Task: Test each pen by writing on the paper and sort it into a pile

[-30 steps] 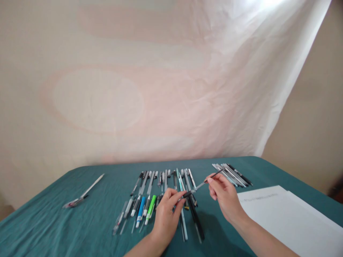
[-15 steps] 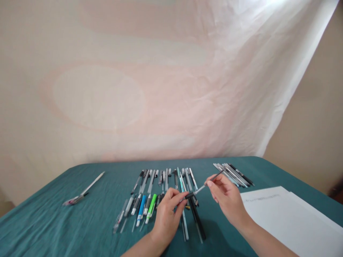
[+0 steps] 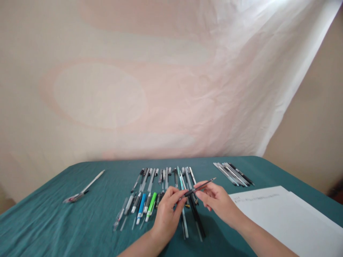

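Since its tip [image 3: 215, 178] points at 2 o'clock, this dark pen [image 3: 189, 193] is all about the angle

The left hand [image 3: 166, 210] has its grip pinched snugly on the 8 o'clock end, so the long axis runs off toward 2 o'clock from there. The thick black part sits between both grips, up over the table [image 3: 40, 228]. The right hand [image 3: 218, 201] looks lightly closed around the thinner part, with the tip poking out past it. So left's nearer the back end, right's nearer the tip. Can't tell if it's one piece, tbh.
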The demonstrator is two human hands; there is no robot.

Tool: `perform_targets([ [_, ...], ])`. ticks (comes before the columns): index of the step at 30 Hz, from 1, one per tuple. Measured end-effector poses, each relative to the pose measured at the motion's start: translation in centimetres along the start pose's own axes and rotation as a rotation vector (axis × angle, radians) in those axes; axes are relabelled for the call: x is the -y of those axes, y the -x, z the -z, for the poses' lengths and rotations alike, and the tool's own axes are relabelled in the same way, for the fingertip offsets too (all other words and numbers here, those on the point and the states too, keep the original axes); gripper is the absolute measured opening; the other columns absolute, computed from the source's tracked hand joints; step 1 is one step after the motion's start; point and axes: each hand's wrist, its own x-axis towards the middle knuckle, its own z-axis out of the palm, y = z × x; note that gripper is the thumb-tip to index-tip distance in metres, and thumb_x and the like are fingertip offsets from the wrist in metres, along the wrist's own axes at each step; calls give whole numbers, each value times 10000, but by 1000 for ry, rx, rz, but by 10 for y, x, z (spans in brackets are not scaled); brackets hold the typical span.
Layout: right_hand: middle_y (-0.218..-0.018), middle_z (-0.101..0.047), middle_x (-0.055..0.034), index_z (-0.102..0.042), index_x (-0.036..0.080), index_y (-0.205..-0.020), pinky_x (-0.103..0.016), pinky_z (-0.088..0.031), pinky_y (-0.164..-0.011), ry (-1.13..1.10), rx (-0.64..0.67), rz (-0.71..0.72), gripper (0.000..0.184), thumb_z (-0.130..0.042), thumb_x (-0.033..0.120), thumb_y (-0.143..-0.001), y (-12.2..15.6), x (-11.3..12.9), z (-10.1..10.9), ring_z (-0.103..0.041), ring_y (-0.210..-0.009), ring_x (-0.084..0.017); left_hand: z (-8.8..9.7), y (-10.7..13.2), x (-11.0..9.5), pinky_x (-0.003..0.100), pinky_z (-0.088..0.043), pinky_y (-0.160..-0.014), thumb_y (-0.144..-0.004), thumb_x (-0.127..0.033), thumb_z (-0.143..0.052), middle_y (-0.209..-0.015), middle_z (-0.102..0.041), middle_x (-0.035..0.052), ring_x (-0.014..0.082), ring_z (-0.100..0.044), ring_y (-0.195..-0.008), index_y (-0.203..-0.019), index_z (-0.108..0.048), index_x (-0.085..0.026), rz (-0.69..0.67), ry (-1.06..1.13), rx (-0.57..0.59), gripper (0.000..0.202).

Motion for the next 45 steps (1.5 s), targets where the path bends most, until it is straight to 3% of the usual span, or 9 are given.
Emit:
perform_targets([
  [3, -785, -613, -14, -580, 187, -979, -209, -394, -463, 118, 98, -15, 308, -590, 403, -760, -4, -8, 5, -513, -551, -105, 1, -1, -1, 267, -438, -680, -881, -252, -442, -847, -518, 48, 164, -522, -765, -1068, -619, -220, 23, 36, -17, 260],
  [7, -766, -634, -21, -635, 182, -842, -258, -419, -611, 435, 46, 47, 151, -580, 294, -756, -7, -19, 8, -556, -666, -151, 1, -2, 0, 277, -441, -690, -872, -261, -458, -852, -528, 52, 172, -528, -778, -1063, -624, -219, 48, 66, -29, 256],
  [11, -785, -612, -22, -630, 187, -838, -262, -414, -628, 579, 30, 61, 133, -581, 261, -739, -8, -28, 7, -557, -671, -157, 0, -2, 3, 273, -442, -682, -863, -253, -474, -853, -535, 52, 171, -530, -773, -1057, -629, -220, 47, 72, -41, 251],
  [23, -701, -566, 6, -575, 192, -744, -229, -373, -572, 672, 57, 81, 13, -568, 200, -750, -6, -33, 3, -529, -629, -140, 0, -2, 3, 284, -445, -717, -869, -264, -465, -863, -529, 54, 174, -528, -796, -1062, -624, -223, 48, 75, -24, 254],
  [45, -771, -566, -5, -564, 201, -764, -237, -378, -614, 750, 111, 107, 64, -514, 220, -798, -4, -30, 4, -543, -687, -144, 0, -2, 3, 268, -430, -684, -877, -239, -454, -865, -523, 50, 167, -528, -784, -1065, -613, -210, 40, 43, -19, 249],
])
